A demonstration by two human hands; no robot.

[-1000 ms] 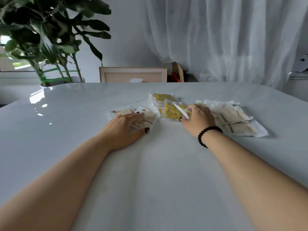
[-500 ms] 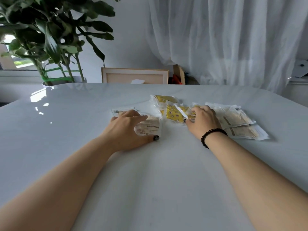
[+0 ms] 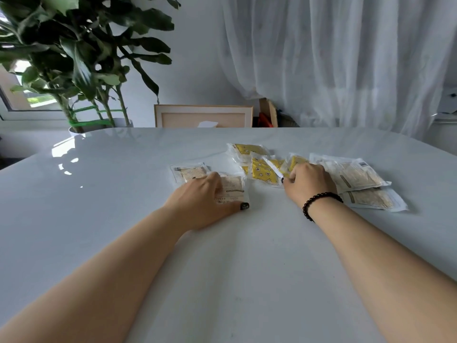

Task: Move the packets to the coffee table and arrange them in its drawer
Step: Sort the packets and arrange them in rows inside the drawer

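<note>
A potted plant [image 3: 81, 58] is standing at the far left, behind the white tabletop [image 3: 123, 194], and its leaves are reaching over the tabletop's back corner. A framed panel [image 3: 202, 116] is leaning behind the far edge, and a sheer white curtain [image 3: 333, 58] is hanging to its right.

The left hand [image 3: 205, 201] is lying palm down on the beige packets [image 3: 191, 173] left of centre. Its fingers are spreading over the near packet [image 3: 231, 188], and the thumb, with a dark-painted nail, is pressing at that packet's near edge. The hand is covering the packets flat; a full grip is not visible.

Just beside these, the yellow packets [image 3: 263, 170] are lying in a loose overlapping cluster at the middle of the tabletop, one farther back and the others nearer.

The right hand [image 3: 309, 184], wearing a black bead bracelet [image 3: 321, 203] at the wrist, is curling its fingers over the right edge of the yellow cluster. The fingertips are pinching a clear wrapper edge there.

To the right of that hand, two larger beige packets [image 3: 356, 178] are lying stacked and overlapping, touching the hand's far side. All packets are resting on this tabletop.
</note>
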